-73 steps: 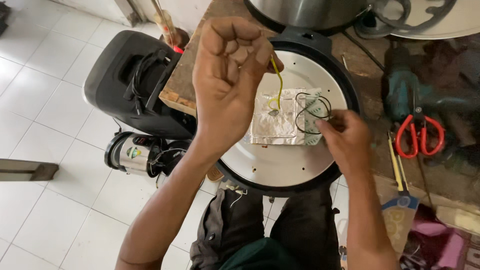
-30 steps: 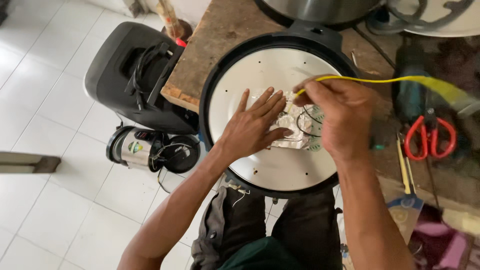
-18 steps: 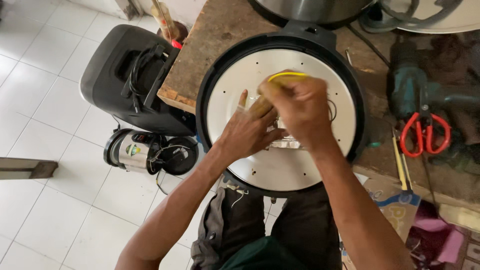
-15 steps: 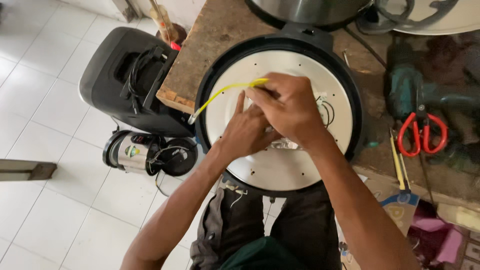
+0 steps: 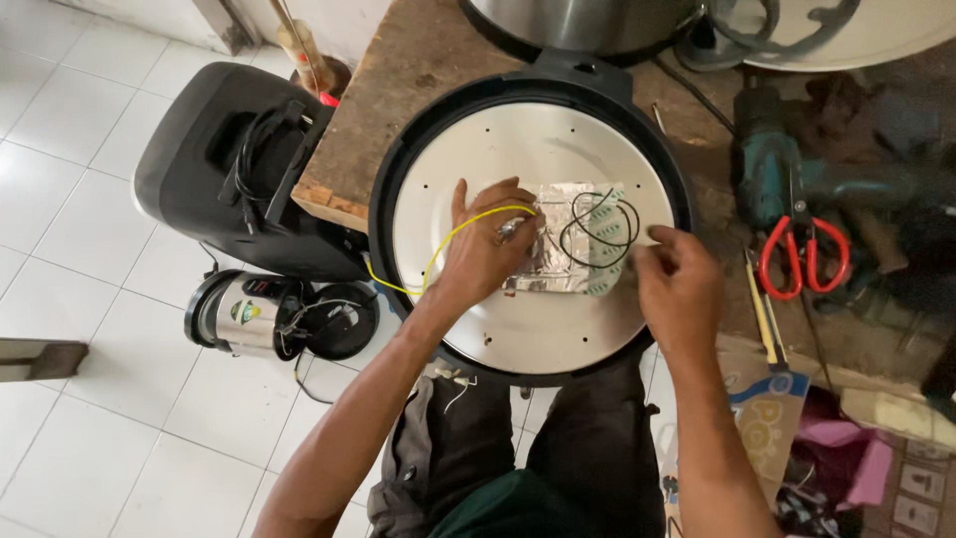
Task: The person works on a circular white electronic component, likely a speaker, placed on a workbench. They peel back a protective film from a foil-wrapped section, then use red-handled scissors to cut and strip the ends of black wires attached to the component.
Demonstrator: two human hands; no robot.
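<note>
**Hands on the foil patch, round lid underside**

At the centre of the round lid (image 5: 528, 319), left hand (image 5: 488, 254) lies palm-down, fingers spread flat, pressing the left edge of the crinkled foil patch (image 5: 558, 239). Not a closed grasp; it pins the foil and the yellow wire (image 5: 438, 249), which runs under the fingers, arcs left over the pale inner plate and drops past the lid's black rim.

Right hand (image 5: 677, 284) sits at the foil's right edge, fingers curled in. Fingertips are pinched on something small there, a wire end or foil corner; can't tell which.

Thin black wire (image 5: 597, 229) loops over the right half of the foil, between both hands.

Lid sits on a worn wooden bench (image 5: 398, 90), overhanging the near edge above the person's lap. Right of lid: red-handled scissors (image 5: 805, 254), a teal power drill (image 5: 787, 169) behind them, a yellow-handled tool (image 5: 762, 314) just beside the rim. Steel pot (image 5: 588, 20) touches the lid's far side.

Floor, left: black speaker case (image 5: 229, 169) with cable on top, small steel-and-black cooker (image 5: 249, 314) below it, on white tiles.
</note>
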